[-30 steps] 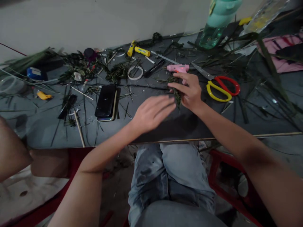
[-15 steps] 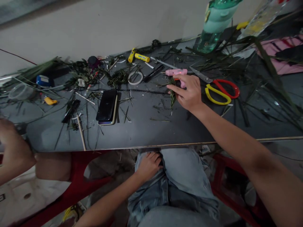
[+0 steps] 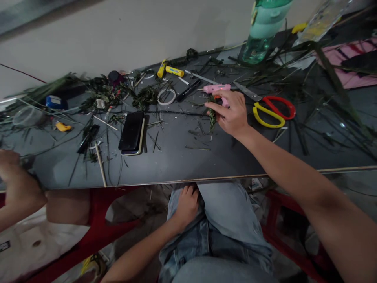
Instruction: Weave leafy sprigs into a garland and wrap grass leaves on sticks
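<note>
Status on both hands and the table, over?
Right hand holding green leaf piece. Left hand on jeans. Pink glue gun partly behind right hand; scissors alongside.

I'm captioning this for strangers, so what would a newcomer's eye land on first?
Probably the large scissors, one handle red and one yellow, on the table just right of the right hand. Next might come the pink glue gun, partly hidden behind that hand, then the tall green bottle back near the wall.

Pink glue gun [image 3: 217, 89], green leaf [image 3: 212, 120]
</note>
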